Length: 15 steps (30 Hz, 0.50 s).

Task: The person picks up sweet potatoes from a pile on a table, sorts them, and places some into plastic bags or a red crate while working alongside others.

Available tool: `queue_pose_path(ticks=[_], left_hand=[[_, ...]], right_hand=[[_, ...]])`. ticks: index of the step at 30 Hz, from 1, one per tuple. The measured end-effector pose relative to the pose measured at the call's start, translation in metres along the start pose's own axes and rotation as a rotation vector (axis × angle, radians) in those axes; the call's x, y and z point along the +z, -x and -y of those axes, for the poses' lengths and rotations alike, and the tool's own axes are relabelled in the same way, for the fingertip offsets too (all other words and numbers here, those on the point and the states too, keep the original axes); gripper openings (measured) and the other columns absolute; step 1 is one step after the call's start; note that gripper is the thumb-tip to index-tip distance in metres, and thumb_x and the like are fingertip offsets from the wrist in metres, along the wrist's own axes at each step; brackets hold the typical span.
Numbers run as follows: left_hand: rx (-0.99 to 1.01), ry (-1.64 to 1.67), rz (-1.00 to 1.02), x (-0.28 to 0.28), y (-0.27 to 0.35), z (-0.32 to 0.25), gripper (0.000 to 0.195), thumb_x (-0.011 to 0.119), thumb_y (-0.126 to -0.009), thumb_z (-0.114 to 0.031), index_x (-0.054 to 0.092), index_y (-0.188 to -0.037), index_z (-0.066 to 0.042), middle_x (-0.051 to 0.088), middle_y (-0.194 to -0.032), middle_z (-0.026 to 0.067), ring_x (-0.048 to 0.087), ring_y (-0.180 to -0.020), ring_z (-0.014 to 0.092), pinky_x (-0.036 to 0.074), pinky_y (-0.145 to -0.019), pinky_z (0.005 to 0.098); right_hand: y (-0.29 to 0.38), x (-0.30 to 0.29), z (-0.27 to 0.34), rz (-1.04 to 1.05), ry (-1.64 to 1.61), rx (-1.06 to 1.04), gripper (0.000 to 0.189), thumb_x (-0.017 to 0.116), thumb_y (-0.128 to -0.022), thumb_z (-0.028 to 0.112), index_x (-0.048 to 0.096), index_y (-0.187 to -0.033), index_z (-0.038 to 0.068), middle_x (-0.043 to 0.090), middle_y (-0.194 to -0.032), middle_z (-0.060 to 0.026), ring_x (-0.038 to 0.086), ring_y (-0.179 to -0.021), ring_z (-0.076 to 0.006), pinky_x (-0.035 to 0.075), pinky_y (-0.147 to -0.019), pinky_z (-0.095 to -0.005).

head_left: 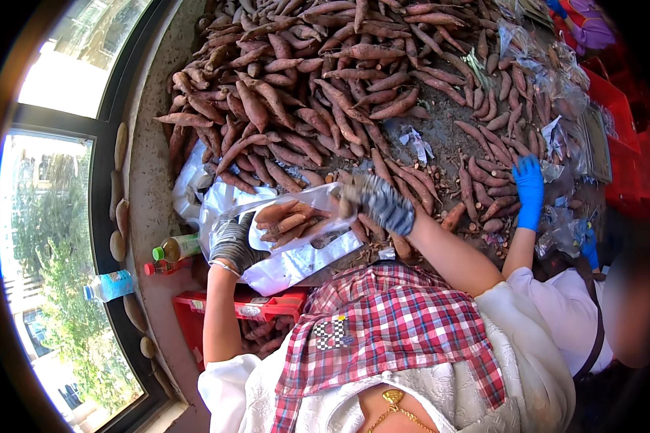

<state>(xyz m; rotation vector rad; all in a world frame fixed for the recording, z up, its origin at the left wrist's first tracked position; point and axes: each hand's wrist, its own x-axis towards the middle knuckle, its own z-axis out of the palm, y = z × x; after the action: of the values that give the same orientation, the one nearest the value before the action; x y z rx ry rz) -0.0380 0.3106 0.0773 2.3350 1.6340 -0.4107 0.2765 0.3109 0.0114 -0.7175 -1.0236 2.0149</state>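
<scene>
A clear plastic bag (309, 201) stretches between my two gloved hands, with several sweet potatoes (290, 222) inside it. My left hand (237, 241), in a grey striped knit glove, grips the bag's left side. At the bag's right edge my right hand (379, 203), in a matching glove, is closed on the plastic. Its fingers are blurred, and whether they also hold a sweet potato is hidden. Under the bag lie more white plastic bags (325, 251). Beyond my hands rises a large heap of reddish sweet potatoes (303, 92).
Bottles (177, 248) stand left of the bags, by the window ledge (146, 108). A red crate (249, 307) holding sweet potatoes is below the table edge. At right, a co-worker's blue-gloved hand (528, 187) touches sweet potatoes. Red crates (609, 92) stand far right.
</scene>
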Motion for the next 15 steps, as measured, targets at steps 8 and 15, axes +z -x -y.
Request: queue_pose_path(ticks=[8, 15], left_hand=[[0.166, 0.483, -0.456, 0.041, 0.016, -0.023, 0.054, 0.076, -0.065, -0.02, 0.055, -0.109, 0.002, 0.058, -0.101, 0.0188, 0.058, -0.089, 0.033, 0.047, -0.081, 0.0371], [0.184, 0.907, -0.737, -0.012, 0.024, -0.106, 0.031, 0.064, -0.072, 0.006, 0.058, -0.102, -0.001, 0.061, -0.096, 0.0118, 0.061, -0.083, 0.02, 0.049, -0.072, 0.027]], right_hand=[[0.025, -0.061, -0.001, -0.564, 1.349, 0.551, 0.061, 0.064, -0.077, 0.043, 0.05, -0.115, -0.002, 0.059, -0.105, -0.0205, 0.058, -0.097, -0.0311, 0.046, -0.083, -0.0349], [0.046, -0.097, -0.051, -0.577, 0.832, 0.375, 0.049, 0.066, -0.077, 0.028, 0.052, -0.114, -0.002, 0.059, -0.108, -0.0153, 0.058, -0.096, -0.0234, 0.045, -0.084, -0.0326]])
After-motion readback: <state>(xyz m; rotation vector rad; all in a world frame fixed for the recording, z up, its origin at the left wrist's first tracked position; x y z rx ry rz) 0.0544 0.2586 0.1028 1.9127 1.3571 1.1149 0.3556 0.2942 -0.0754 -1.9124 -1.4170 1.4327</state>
